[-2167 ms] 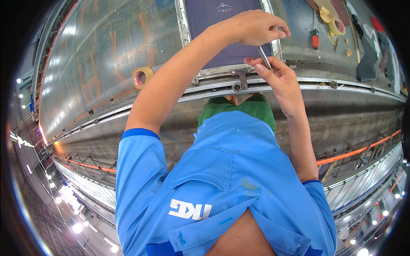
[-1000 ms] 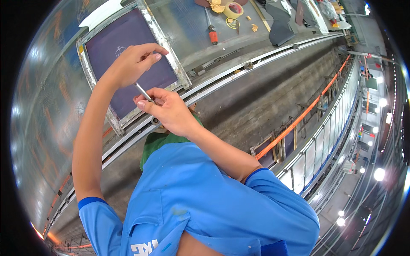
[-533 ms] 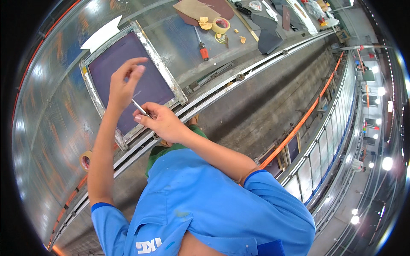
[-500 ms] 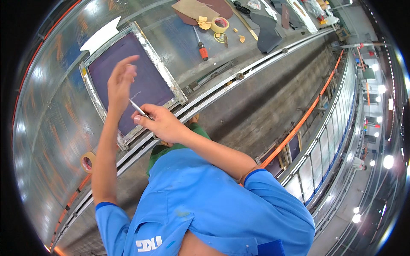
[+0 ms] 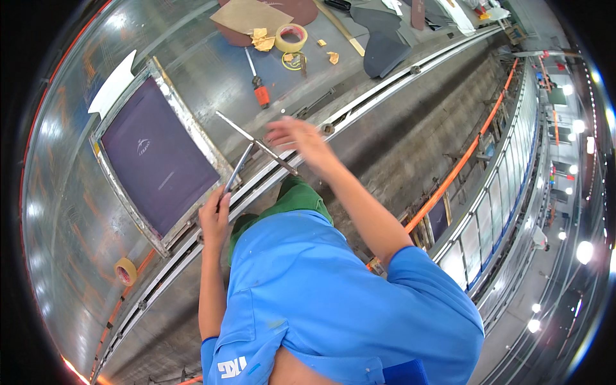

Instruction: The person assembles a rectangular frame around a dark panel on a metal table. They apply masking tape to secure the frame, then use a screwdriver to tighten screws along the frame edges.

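Note:
My left hand (image 5: 215, 215) is closed on a slim grey metal tool (image 5: 240, 167), which points up and away over the table edge. My right hand (image 5: 301, 142) is raised to its right, blurred, its fingers stretched out. A thin bar (image 5: 239, 127), pale at its far end and dark at its near end, slants across the table edge beside those fingers; I cannot tell whether they touch it. Left of my hands lies a screen-printing frame (image 5: 183, 115) with worn pale edges and dark purple mesh (image 5: 154, 154) bearing a small light mark.
Beyond the frame lies a white curved sheet (image 5: 114, 86). A red-handled screwdriver (image 5: 260, 93), a tape roll (image 5: 291, 37), crumpled yellowish scraps (image 5: 262, 40) and dark cut pieces (image 5: 385, 48) are farther off. Another tape roll (image 5: 126, 272) stands at left. A metal rail (image 5: 366, 106) edges the table.
The slim tool was in my right hand and is now in my left. My left hand has drawn back off the mesh; my right has moved right. The thin bar has come into sight.

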{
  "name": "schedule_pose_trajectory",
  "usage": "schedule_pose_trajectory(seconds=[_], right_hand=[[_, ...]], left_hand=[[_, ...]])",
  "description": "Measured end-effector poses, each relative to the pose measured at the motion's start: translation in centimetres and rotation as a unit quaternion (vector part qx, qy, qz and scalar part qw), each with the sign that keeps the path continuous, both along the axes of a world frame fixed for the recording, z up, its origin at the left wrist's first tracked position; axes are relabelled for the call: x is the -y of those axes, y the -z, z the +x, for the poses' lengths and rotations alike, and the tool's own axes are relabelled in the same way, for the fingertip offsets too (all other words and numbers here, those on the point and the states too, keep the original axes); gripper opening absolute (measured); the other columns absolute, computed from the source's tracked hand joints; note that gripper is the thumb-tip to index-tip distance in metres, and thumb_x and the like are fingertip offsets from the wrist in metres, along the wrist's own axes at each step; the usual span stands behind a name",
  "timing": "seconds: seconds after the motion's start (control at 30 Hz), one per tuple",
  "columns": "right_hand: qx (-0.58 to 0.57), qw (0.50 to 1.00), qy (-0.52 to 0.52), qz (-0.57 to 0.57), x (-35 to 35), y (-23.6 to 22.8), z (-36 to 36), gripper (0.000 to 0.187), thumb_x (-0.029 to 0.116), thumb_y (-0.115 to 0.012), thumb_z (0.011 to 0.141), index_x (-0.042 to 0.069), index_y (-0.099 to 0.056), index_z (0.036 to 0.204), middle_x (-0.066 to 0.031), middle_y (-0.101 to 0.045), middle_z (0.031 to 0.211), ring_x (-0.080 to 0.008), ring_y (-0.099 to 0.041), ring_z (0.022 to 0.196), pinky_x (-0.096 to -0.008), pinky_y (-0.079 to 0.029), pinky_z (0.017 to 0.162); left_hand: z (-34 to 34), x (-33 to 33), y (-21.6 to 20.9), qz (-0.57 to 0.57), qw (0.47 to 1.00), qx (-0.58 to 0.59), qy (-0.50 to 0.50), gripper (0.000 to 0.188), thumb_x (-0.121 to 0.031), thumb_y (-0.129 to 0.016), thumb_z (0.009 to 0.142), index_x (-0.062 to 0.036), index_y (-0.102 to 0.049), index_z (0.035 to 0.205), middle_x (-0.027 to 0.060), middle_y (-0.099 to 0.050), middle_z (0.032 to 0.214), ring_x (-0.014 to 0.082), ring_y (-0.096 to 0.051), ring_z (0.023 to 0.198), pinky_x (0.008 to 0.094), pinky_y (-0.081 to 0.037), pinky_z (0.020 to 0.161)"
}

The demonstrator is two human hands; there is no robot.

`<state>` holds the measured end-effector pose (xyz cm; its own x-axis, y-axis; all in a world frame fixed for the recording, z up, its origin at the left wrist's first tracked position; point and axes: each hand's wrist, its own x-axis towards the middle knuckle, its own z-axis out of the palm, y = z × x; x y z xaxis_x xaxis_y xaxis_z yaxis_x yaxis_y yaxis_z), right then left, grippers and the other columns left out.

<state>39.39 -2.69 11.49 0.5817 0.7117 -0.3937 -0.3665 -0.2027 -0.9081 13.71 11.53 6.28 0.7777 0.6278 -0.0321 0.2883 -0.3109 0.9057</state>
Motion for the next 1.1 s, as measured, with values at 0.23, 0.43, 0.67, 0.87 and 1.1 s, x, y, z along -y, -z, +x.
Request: schedule_pose_trajectory(seconds=[0.23,0.43,0.67,0.87,1.1], right_hand=[[0.456,0.83,0.07,-0.313,15.0,10.7,15.9,0.019,0.027,-0.07,0.087,0.01,-0.075,0.092,-0.0101,-0.067,0.086,-0.0303,-0.066,0.086,-0.0431,-0.053,0.077],[0.377,0.84,0.039,-0.388,13.6,11.5,17.6,0.02,0.031,-0.076,0.08,0.011,-0.078,0.084,-0.0096,-0.069,0.088,-0.0294,-0.067,0.089,-0.0429,-0.053,0.077],[0.271,0.863,0.046,-0.423,12.9,9.9,17.8,0.021,0.032,-0.078,0.078,0.012,-0.079,0.085,-0.0096,-0.071,0.091,-0.0286,-0.068,0.087,-0.0415,-0.054,0.078],[0.291,0.854,0.047,-0.428,12.9,10.6,17.0,0.018,0.029,-0.077,0.079,0.012,-0.078,0.087,-0.0064,-0.069,0.087,-0.027,-0.066,0.087,-0.0421,-0.053,0.077],[0.332,0.824,-0.008,-0.459,12.2,11.1,17.0,0.015,0.025,-0.077,0.078,0.012,-0.077,0.085,-0.005,-0.067,0.083,-0.0282,-0.064,0.089,-0.0436,-0.054,0.078]], left_hand=[[12.7,4.5,3.7,-0.142,0.986,-0.052,-0.069,0.038,-0.015,-0.053,0.103,-0.0007,-0.055,0.138,0.0002,-0.054,0.082,0.0096,-0.048,0.074,0.0255,-0.041,0.069],[21.8,5.0,2.6,-0.105,0.993,-0.051,-0.025,0.046,-0.013,-0.05,0.101,-0.009,-0.046,0.146,0.0036,-0.054,0.076,0.0123,-0.051,0.071,0.0291,-0.045,0.069],[31.1,4.8,3.9,-0.117,0.989,-0.086,0.042,0.027,-0.01,-0.051,0.099,-0.0081,-0.05,0.126,0.009,-0.066,0.077,0.0221,-0.063,0.072,0.0344,-0.049,0.072],[36.1,4.7,6.3,-0.078,0.99,-0.099,0.067,0.028,-0.008,-0.057,0.096,-0.0072,-0.052,0.123,0.0133,-0.068,0.09,0.0305,-0.067,0.081,0.04,-0.051,0.075],[41.0,5.3,8.6,-0.043,0.996,-0.074,0.008,0.024,-0.006,-0.063,0.093,-0.0043,-0.06,0.117,0.0145,-0.056,0.106,0.0287,-0.063,0.094,0.0402,-0.051,0.08]])
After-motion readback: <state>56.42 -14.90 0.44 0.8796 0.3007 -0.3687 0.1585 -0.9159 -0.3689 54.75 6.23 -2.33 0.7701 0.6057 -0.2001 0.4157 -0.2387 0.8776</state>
